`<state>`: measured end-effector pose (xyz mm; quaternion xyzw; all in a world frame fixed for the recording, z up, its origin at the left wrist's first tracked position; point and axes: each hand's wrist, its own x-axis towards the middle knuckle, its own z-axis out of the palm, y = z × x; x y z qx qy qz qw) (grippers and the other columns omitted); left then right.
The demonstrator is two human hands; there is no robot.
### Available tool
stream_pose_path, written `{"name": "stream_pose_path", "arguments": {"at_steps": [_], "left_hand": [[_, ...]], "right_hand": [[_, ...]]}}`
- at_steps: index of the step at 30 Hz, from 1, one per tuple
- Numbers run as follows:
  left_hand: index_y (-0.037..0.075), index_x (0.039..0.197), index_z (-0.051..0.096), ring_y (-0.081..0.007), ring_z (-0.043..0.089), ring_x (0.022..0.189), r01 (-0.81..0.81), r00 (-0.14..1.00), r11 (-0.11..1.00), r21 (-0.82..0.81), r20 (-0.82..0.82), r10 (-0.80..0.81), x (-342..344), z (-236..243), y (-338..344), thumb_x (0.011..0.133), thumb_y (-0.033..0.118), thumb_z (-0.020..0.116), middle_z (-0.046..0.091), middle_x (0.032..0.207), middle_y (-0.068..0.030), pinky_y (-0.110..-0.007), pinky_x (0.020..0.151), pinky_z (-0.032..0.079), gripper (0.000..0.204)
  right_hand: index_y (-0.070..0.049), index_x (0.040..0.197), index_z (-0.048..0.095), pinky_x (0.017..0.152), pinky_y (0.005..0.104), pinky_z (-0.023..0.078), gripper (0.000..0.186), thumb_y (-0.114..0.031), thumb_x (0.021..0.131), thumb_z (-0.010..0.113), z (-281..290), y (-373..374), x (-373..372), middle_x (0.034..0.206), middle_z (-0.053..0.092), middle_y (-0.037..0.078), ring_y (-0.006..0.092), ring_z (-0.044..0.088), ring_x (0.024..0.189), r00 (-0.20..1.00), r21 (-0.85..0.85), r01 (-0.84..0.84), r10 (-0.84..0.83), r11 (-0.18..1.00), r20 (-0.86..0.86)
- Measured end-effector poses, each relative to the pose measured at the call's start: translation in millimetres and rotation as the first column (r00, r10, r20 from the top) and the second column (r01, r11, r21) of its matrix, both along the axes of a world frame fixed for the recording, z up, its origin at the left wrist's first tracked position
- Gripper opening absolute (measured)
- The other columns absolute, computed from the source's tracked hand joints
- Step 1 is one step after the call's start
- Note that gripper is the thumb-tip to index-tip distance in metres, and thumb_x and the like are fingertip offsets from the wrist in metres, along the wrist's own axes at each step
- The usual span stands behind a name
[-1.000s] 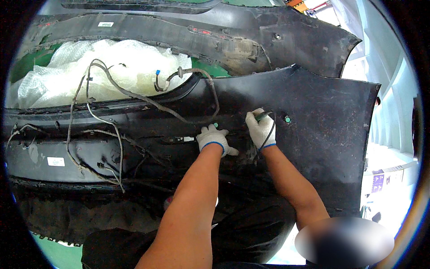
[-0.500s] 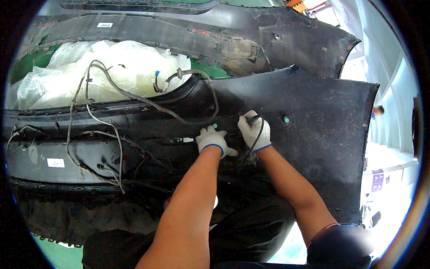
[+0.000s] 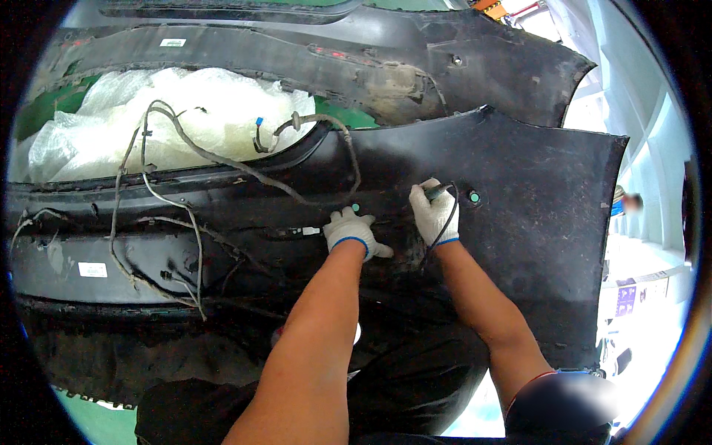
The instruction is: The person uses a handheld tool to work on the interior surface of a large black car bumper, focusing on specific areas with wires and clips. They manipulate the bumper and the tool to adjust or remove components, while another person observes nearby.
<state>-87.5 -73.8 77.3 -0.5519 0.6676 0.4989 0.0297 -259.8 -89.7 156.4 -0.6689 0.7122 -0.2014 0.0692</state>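
While the left hand [image 3: 350,233] lies palm down on the black moulded panel [image 3: 538,230], its fingers spread and gripping nothing, the right hand [image 3: 434,222] is closed around a dark green, pen-like tool [image 3: 437,191]. Both hands wear white knit gloves with blue cuffs. Tool location: over the middle-right part of the panel, held at a slant; a black cord [image 3: 452,209] runs from it down past the right wrist. Whether its tip touches the surface cannot be told, as the fingers hide it. One green disc [image 3: 356,208] sits just beyond the left fingertips; a second green disc [image 3: 475,197] sits to the right of the right hand. Near the left hand, on its left side, a small white clip [image 3: 310,231]. Further left, a looped grey wiring harness [image 3: 210,153] lies across the panel and over bubble wrap [image 3: 185,104], with a blue connector [image 3: 259,122] at one end. White label [image 3: 92,270] at far left. Beyond the wrap lies a second black panel [image 3: 512,78], dusty in places.
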Motion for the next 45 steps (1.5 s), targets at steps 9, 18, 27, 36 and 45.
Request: {"name": "stream_pose_path", "arguments": {"at_steps": [9,18,27,36,45], "left_hand": [[0.035,0.161,0.059,-0.0388,0.038,0.158,-0.022,1.000,1.000,-0.001,0.005,0.022,-1.1,-1.1,0.7,0.067,0.076,0.092,0.039,0.174,-0.0126,-0.055,0.125,0.040,0.108],[0.035,0.160,0.060,-0.0383,0.039,0.157,-0.039,0.999,0.999,-0.018,0.005,0.039,-1.0,-0.7,2.8,0.063,0.079,0.092,0.042,0.171,-0.0117,-0.054,0.123,0.042,0.111],[0.035,0.161,0.059,-0.0374,0.039,0.157,-0.019,0.999,1.000,-0.013,0.026,0.020,-1.6,-1.1,1.3,0.064,0.080,0.091,0.041,0.172,-0.0112,-0.053,0.123,0.043,0.112],[0.037,0.161,0.058,-0.0370,0.039,0.158,-0.026,0.999,0.999,-0.019,0.031,0.026,-3.6,-7.1,1.1,0.063,0.080,0.091,0.042,0.172,-0.0109,-0.053,0.123,0.043,0.112],[0.034,0.160,0.060,-0.0375,0.039,0.157,-0.028,0.999,1.000,-0.010,0.014,0.028,-5.9,-8.2,-0.1,0.064,0.078,0.092,0.042,0.172,-0.0108,-0.054,0.124,0.042,0.110]], "right_hand": [[-0.007,0.091,0.075,0.069,0.0496,0.058,0.028,-0.034,0.099,0.070,2.1,0.5,6.5,0.081,0.075,0.021,0.0430,0.076,0.080,0.999,0.014,-0.010,0.011,1.000,-0.050],[-0.009,0.088,0.074,0.067,0.0490,0.058,0.026,-0.032,0.100,0.070,-2.7,1.6,14.7,0.079,0.074,0.020,0.0437,0.075,0.078,0.983,-0.043,-0.089,0.081,0.995,-0.165],[-0.010,0.092,0.076,0.069,0.0486,0.059,0.025,-0.033,0.099,0.071,-3.7,2.3,15.8,0.080,0.076,0.019,0.0410,0.077,0.078,0.978,-0.051,-0.092,0.081,0.994,-0.192],[-0.009,0.093,0.074,0.069,0.0484,0.059,0.025,-0.032,0.101,0.069,9.8,1.0,23.3,0.081,0.076,0.019,0.0419,0.077,0.080,0.988,0.002,-0.097,0.097,0.995,-0.122],[-0.008,0.094,0.076,0.069,0.0491,0.059,0.025,-0.032,0.100,0.071,3.3,3.2,18.9,0.081,0.075,0.021,0.0434,0.076,0.079,0.984,0.013,-0.080,0.081,0.997,-0.157]]}}
